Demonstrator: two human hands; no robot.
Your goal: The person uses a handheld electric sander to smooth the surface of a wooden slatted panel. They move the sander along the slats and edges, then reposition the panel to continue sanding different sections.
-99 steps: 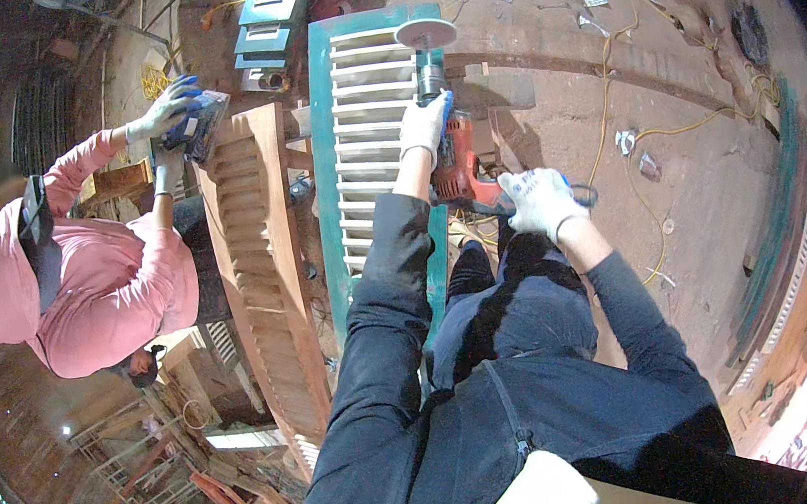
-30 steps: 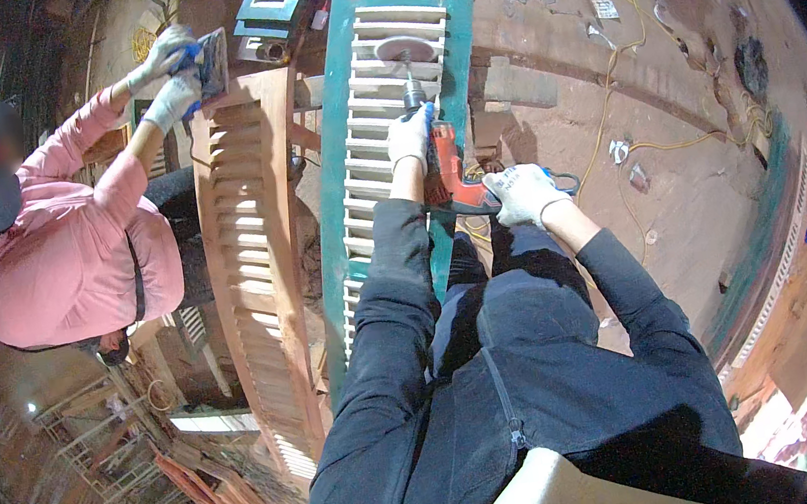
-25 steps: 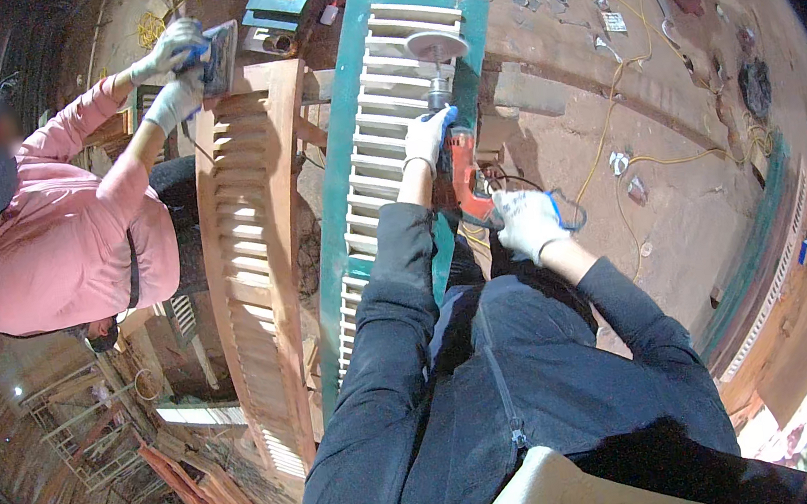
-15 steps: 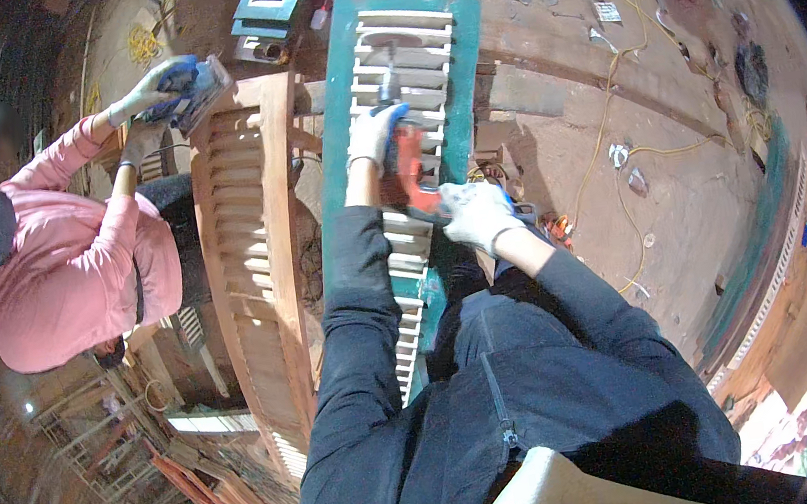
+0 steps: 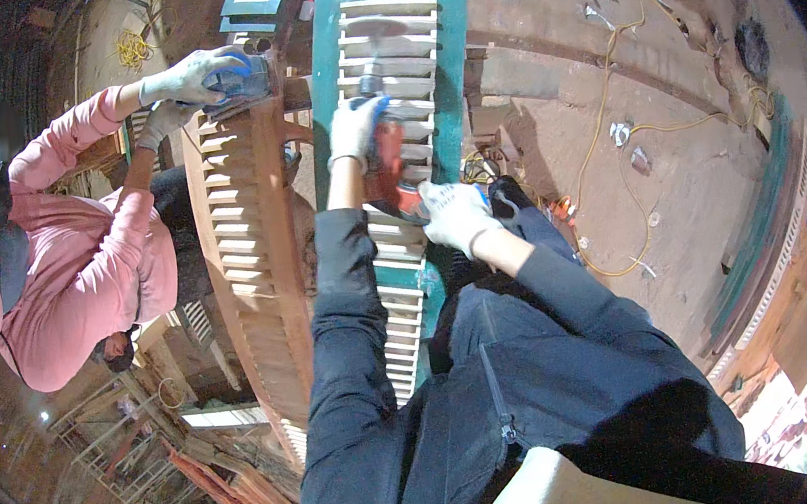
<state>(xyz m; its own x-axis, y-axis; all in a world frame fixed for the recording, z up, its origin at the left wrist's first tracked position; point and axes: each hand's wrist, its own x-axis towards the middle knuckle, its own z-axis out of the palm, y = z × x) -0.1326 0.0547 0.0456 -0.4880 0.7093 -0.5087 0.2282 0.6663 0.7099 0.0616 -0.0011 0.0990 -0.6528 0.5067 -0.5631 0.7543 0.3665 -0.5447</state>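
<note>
A blue-green louvred shutter with pale slats lies in front of me. Over it I hold an orange-red power drill with a grey chuck. A blurred round disc at its tip is over the far slats. Closed round the front of the drill's body is my gloved left hand. My gloved right hand grips its rear end, beside the shutter's right edge. Both hands are closed; some fingers are hidden behind the drill.
To the left, a person in pink works a blue hand-held power tool on a brown louvred shutter. Blue-green panels are stacked at the back. A yellow cord winds over the floor on the right, among scraps.
My hands and the drill have shifted slightly left and nearer in the view. The other person's tool has moved right along the brown shutter's far end.
</note>
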